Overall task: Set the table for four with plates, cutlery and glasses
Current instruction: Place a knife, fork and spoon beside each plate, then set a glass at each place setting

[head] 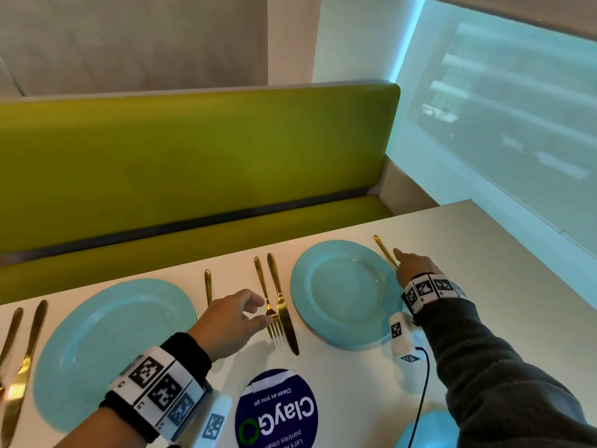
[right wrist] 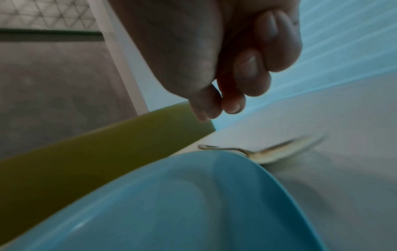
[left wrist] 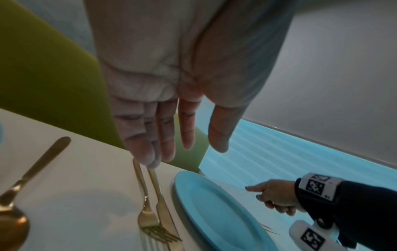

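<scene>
Two teal plates lie on the white table: a left plate (head: 64,367) and a right plate (head: 303,286) (left wrist: 214,203) (right wrist: 193,203). Between them a gold fork (head: 261,279) (left wrist: 148,214) and a gold knife (head: 284,315) (left wrist: 155,185) lie side by side. My left hand (head: 263,310) (left wrist: 187,152) is over them with straight fingers, thumb and forefinger at the fork's neck, gripping nothing. Right of the right plate lies a gold spoon (head: 384,250) (right wrist: 279,151). My right hand (head: 400,258) (right wrist: 217,110) touches its handle with a straight forefinger, the other fingers curled.
A second spoon (head: 207,286) (left wrist: 12,220) lies left of my left hand. Another fork and knife (head: 22,360) sit at the far left. A round ClayGo sticker (head: 276,412) is near the front edge. A green bench (head: 193,163) runs behind the table, with a window (head: 500,108) on the right.
</scene>
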`<state>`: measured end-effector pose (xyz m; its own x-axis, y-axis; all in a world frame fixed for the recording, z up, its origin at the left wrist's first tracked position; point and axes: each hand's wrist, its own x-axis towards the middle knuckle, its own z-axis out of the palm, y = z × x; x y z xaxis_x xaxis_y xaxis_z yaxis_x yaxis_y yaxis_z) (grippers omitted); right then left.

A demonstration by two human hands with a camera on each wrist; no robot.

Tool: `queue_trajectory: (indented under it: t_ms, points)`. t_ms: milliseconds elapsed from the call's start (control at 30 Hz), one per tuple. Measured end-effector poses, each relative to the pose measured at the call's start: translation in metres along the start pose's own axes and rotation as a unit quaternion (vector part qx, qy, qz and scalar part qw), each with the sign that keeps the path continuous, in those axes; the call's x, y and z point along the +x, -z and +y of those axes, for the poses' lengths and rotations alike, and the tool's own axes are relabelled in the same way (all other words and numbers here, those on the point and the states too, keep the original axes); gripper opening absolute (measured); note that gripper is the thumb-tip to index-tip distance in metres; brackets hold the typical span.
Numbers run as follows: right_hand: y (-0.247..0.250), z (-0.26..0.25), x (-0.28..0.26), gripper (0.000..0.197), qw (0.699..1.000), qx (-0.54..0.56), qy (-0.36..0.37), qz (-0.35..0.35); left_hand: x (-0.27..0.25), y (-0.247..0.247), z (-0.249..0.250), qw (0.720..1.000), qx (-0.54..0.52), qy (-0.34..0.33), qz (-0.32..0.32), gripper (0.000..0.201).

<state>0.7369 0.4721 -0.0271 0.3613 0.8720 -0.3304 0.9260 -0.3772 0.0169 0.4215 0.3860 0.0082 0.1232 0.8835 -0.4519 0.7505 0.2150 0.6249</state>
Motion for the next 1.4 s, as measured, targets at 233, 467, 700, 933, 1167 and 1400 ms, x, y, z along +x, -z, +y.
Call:
queue_trajectory:
  t_ms: [233,467,700,933,1167,1400]
  points:
    - [0.046,-0.056,-0.073,0.044,0.996,0.046,0.069,0.021,-0.027,0.014,0.003,0.999,-0.002,-0.038,0.018,0.038]
    - [0.058,-0.164,-0.214,0.049,0.97,0.134,0.2,0.028,-0.114,0.065,-0.052,0.993,-0.032,-0.071,0.091,0.035]
    - [0.001,-0.279,-0.372,0.042,0.937,0.219,0.272,0.017,-0.233,0.11,-0.173,0.975,-0.129,-0.093,0.156,0.015]
    - [-0.109,-0.378,-0.483,0.046,0.924,0.237,0.279,-0.108,-0.322,0.142,-0.303,0.953,-0.157,-0.041,0.254,0.022]
    - [-0.182,-0.433,-0.532,0.08,0.911,0.197,0.288,-0.221,-0.363,0.161,-0.403,0.857,-0.196,0.105,0.466,0.049]
    - [-0.222,-0.46,-0.548,0.103,0.898,0.231,0.313,-0.207,-0.369,0.141,-0.472,0.83,-0.277,0.229,0.428,0.09]
